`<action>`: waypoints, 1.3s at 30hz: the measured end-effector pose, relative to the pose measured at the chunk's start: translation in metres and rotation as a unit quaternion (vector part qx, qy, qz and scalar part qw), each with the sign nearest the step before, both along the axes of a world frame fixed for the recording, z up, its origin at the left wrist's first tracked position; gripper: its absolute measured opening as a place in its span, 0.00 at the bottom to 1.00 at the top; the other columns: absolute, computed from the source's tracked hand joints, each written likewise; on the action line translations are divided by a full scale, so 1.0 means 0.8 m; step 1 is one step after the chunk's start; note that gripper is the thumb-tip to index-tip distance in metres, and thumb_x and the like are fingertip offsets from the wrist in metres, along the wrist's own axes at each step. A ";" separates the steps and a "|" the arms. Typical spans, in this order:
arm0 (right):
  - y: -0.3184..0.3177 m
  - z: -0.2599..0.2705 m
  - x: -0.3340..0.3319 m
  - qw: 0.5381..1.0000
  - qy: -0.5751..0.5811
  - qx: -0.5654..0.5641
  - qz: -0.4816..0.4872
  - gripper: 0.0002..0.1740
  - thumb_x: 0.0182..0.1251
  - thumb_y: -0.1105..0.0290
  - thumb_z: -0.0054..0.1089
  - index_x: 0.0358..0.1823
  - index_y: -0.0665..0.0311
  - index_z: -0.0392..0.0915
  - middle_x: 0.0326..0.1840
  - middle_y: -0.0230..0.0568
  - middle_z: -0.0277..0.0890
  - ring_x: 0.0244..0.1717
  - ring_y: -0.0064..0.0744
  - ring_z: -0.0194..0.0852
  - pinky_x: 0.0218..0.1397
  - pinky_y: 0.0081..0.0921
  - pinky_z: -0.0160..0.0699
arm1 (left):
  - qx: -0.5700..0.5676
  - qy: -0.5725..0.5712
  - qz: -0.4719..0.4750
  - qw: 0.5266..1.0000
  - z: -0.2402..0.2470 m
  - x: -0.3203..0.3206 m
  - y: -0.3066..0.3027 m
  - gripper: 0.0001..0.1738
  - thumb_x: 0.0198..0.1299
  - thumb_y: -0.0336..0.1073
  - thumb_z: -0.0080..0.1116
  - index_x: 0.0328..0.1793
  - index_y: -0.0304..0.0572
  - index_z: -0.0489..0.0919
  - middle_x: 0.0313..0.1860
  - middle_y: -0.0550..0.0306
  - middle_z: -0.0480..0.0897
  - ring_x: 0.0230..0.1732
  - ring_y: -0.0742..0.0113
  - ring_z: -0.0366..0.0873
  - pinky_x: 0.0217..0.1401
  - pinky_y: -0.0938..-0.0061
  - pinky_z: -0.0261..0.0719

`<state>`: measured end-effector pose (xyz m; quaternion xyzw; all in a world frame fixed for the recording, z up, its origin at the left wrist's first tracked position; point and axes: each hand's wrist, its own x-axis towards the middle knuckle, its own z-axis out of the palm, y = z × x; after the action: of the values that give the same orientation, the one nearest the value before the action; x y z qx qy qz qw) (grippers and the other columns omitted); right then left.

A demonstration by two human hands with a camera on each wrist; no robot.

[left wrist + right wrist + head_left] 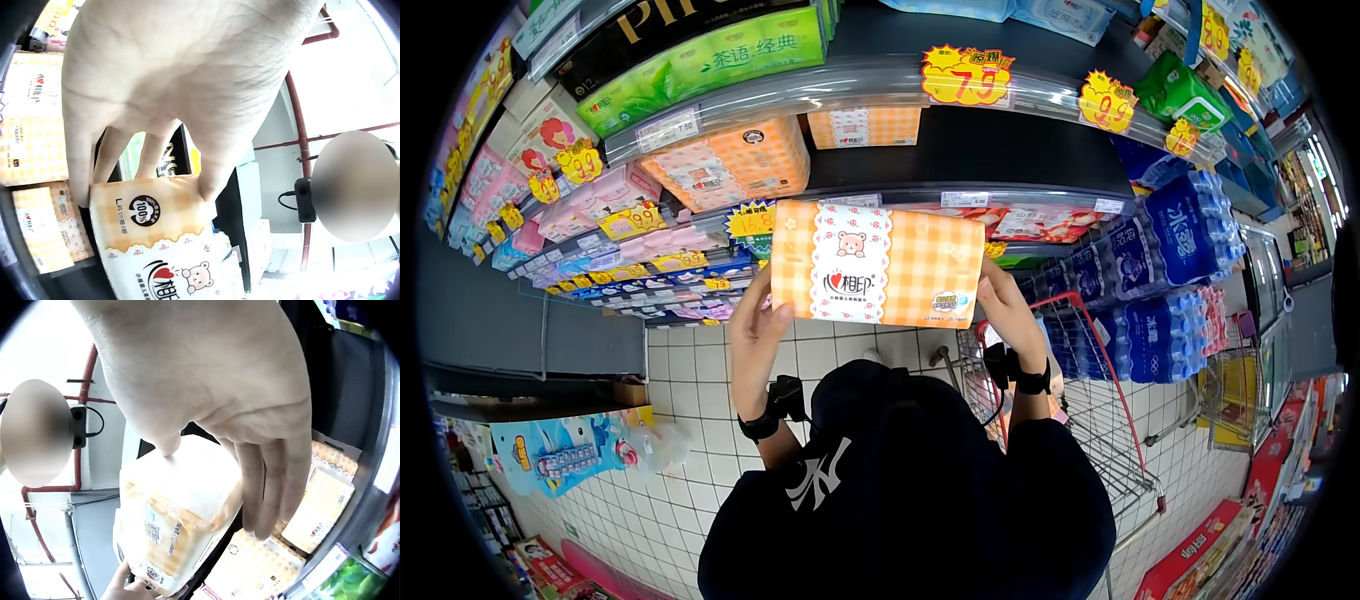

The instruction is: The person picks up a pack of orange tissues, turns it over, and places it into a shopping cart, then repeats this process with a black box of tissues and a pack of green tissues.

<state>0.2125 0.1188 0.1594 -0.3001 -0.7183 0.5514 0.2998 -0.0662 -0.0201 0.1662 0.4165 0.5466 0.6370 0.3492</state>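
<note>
A pack of tissues (930, 262) in orange-and-white check, with a bear on its white band, is held level between both hands in front of the shelf. My left hand (754, 325) grips its left end. In the left wrist view, the thumb and fingers (80, 156) of that hand straddle the pack's end. At the opposite end my right hand (1014, 318) holds on, its thumb on one face and its fingers (275, 481) along another in the right wrist view. Similar orange tissue packs (735, 163) sit on the shelf just beyond.
A wire shopping cart (1090, 400) stands on my right, beside stacked blue bottle packs (1170, 250). Green tissue packs (710, 70) lie on the upper shelf (880, 75), behind yellow price tags. Pink packs line the shelves to the left. White tiled floor (690, 370) lies below.
</note>
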 end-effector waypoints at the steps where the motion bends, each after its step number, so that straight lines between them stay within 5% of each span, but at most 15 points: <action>1: -0.001 -0.003 0.004 1.000 0.000 -0.001 -0.001 0.37 0.70 0.45 0.41 0.64 0.74 0.60 0.52 0.48 0.75 0.54 0.30 0.70 0.58 0.27 0.66 | -0.007 -0.007 -0.008 1.000 0.002 0.006 0.000 0.30 0.59 0.32 0.57 0.67 0.30 0.63 0.60 0.50 0.72 0.61 0.64 0.67 0.64 0.69 0.64; 24: -0.088 -0.046 0.156 0.982 -0.034 -0.118 -0.141 0.30 0.74 0.53 0.39 0.64 0.72 0.61 0.60 0.44 0.69 0.61 0.29 0.63 0.64 0.25 0.58 | -0.098 -0.001 -0.244 0.965 -0.055 0.113 0.029 0.25 0.64 0.34 0.54 0.64 0.32 0.64 0.57 0.52 0.72 0.58 0.67 0.71 0.60 0.72 0.68; 30: -0.116 -0.034 0.183 0.975 -0.068 -0.145 -0.152 0.26 0.70 0.56 0.48 0.60 0.70 0.67 0.50 0.43 0.75 0.53 0.29 0.70 0.59 0.25 0.65 | -0.092 -0.021 -0.278 0.956 -0.065 0.148 0.032 0.23 0.64 0.34 0.53 0.63 0.34 0.62 0.59 0.53 0.70 0.59 0.69 0.69 0.61 0.74 0.66; 39: -0.173 -0.085 0.227 0.960 0.008 -0.221 -0.174 0.29 0.67 0.61 0.54 0.63 0.71 0.61 0.57 0.45 0.70 0.59 0.30 0.67 0.63 0.27 0.64 | -0.121 0.021 -0.312 0.942 -0.088 0.197 0.037 0.24 0.64 0.37 0.53 0.62 0.37 0.62 0.54 0.56 0.72 0.56 0.71 0.69 0.58 0.76 0.68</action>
<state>0.3938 -0.0199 0.0915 -0.4750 -0.5130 0.6377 0.3233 0.0914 0.0099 0.0958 0.5339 0.4698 0.4163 0.5665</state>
